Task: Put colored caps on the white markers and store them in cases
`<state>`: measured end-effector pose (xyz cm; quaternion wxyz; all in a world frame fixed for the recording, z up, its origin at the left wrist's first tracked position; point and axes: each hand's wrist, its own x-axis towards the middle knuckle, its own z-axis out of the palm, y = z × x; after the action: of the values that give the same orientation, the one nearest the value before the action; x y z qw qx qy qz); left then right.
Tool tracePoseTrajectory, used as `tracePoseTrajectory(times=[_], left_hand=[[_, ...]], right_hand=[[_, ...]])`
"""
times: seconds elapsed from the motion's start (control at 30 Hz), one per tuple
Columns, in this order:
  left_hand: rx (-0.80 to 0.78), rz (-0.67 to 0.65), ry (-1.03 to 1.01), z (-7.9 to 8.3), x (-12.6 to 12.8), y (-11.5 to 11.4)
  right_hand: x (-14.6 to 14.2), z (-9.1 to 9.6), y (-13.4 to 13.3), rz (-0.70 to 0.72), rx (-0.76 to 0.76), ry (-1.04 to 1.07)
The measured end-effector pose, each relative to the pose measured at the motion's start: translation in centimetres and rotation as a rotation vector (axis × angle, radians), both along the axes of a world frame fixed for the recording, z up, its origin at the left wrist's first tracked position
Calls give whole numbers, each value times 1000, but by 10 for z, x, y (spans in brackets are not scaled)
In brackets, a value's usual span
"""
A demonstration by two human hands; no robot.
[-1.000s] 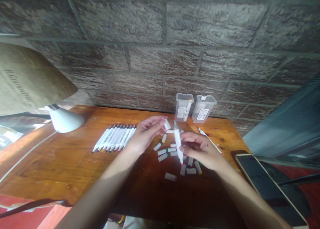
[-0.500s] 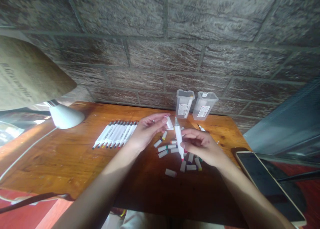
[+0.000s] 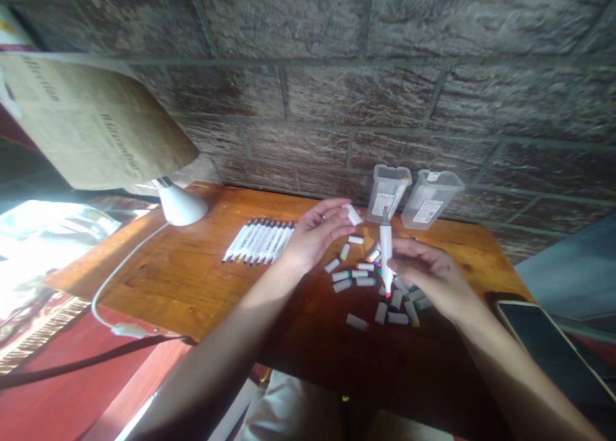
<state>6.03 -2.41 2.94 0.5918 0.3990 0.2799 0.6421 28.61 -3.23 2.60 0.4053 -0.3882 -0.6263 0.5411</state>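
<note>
Between the fingertips of my left hand (image 3: 320, 232) is a white marker cap (image 3: 353, 214). My right hand (image 3: 430, 271) grips a white marker (image 3: 386, 251) upright, its grey uncapped tip pointing up and its pink-red end down. Cap and marker are held apart, side by side above the table. Under and around my right hand lie several loose white caps (image 3: 366, 282) with coloured edges. Left of my left hand, several white markers (image 3: 260, 242) lie in a slanted row, partly hidden by that hand.
Two clear plastic boxes (image 3: 433, 200) with labels stand at the back of the wooden table (image 3: 158, 271), against a stone-block wall. A lamp (image 3: 180, 203) with a printed shade stands at the left, its cable hanging over the edge. A phone (image 3: 548, 345) lies at the right.
The camera view has turned left, so everything sits further right in the picture. My hands still hold the cap and the marker apart.
</note>
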Motion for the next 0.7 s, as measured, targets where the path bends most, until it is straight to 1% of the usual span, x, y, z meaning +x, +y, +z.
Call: tracePoseTrajectory(times=[0.07,0.17,0.27,0.33,0.43,0.5,0.6,0.7], left_hand=[[-19,-46,22,-6,10,-3],[-22,-74,81,-17,25,-6],[-29,-109,174,-23,30,-7],[-27,-117,185,-22,27,-6],[-23,-74,106,-16,19,-3],[-47,-44,55,-12,15,-1],[-91,-60,32,-11,15,0],[-117,-70,41,-11,16,0]], right_hand=[[2,-1,1,1,11,-6],[7,-3,5,13,26,38],[11,-7,10,23,22,126],[11,-8,12,-3,16,171],[12,-6,14,-70,19,211],[14,-2,15,-108,27,226],[19,4,18,-144,50,224],[24,5,21,-149,80,208]])
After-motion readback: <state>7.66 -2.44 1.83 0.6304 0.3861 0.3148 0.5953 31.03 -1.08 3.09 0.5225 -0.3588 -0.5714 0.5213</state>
